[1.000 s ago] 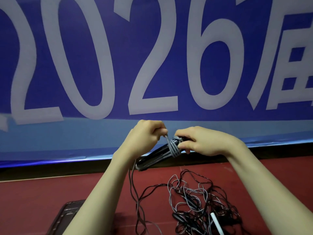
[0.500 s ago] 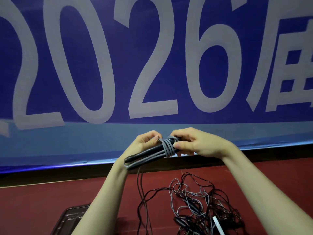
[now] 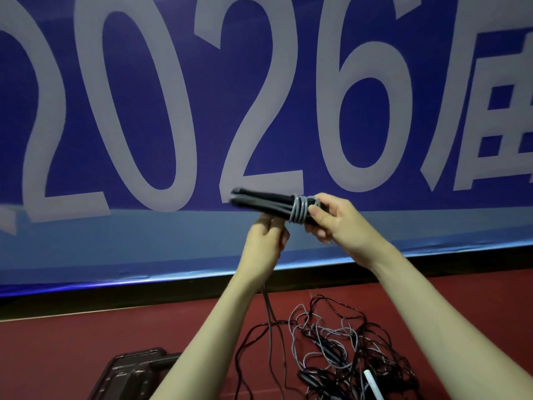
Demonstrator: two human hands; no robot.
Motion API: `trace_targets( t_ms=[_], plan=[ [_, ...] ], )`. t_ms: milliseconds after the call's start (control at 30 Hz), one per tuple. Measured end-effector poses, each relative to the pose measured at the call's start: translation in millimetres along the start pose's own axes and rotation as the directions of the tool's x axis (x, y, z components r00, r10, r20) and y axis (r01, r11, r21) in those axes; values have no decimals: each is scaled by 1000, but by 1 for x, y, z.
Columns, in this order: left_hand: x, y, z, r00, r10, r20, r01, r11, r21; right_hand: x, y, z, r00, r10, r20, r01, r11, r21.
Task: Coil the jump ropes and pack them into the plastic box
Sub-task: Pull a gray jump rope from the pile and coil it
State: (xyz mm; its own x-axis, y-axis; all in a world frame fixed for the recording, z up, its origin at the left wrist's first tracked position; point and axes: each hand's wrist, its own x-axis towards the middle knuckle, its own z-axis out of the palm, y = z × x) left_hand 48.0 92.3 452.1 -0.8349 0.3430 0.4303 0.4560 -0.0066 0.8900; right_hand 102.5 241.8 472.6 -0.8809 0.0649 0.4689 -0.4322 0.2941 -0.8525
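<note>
- The bundle of black jump-rope handles bound with grey cord turns (image 3: pixel 271 204) is in the air at the middle of the view, in front of the blue banner with large pale numbers (image 3: pixel 173 111). It lies almost level, and its free black ends point toward 10 o'clock.
- The right hand (image 3: pixel 334 219) clamps the wrapped end of the bundle, with the thumb laid on the grey turns. I judge this keeps the loops from sliding off while more cord is added.
- The left hand (image 3: pixel 266 235) is just below the bundle, at 7 o'clock from it, with fingers curled. A thin dark cord (image 3: pixel 269 310) hangs down from it, so it seems to pinch the cord and feed it to the wrap; the contact itself is too small to see for sure.
- The tangled heap of black and grey ropes (image 3: pixel 346 350) waits on the dark red floor (image 3: pixel 86 342) at 5 o'clock, not yet coiled.
- The dark plastic box (image 3: pixel 129 370) sits at 7 o'clock, partly behind the left forearm, near for packing. What it holds I cannot tell.
</note>
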Motion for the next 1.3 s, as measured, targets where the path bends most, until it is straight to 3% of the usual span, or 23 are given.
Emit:
trace_targets(
  t_ms=[67,133,267,400,600,1000,1300],
  plan=[
    [-7,-4,10,997,74,-4,-73,989,132,4,4,-2,993,16,-120,-10,999,53],
    [-12,-7,20,990,133,36,-138,937,320,7,8,-6,979,18,-203,-22,1000,-20],
    [-9,-5,21,990,111,84,-139,724,676,9,26,-13,966,24,-257,-77,977,-198],
    [-11,-6,25,985,154,77,-148,526,838,7,34,-14,959,38,-282,-128,943,-307],
    [-10,-16,24,992,58,112,-126,432,893,2,44,-11,955,76,-287,-190,899,-394],
    [-5,-22,15,968,174,181,-230,323,918,4,55,-9,946,121,-300,-230,905,-359],
    [-5,-17,12,959,220,181,-248,335,909,9,64,-12,918,281,-281,-310,949,-65]
  ],
)
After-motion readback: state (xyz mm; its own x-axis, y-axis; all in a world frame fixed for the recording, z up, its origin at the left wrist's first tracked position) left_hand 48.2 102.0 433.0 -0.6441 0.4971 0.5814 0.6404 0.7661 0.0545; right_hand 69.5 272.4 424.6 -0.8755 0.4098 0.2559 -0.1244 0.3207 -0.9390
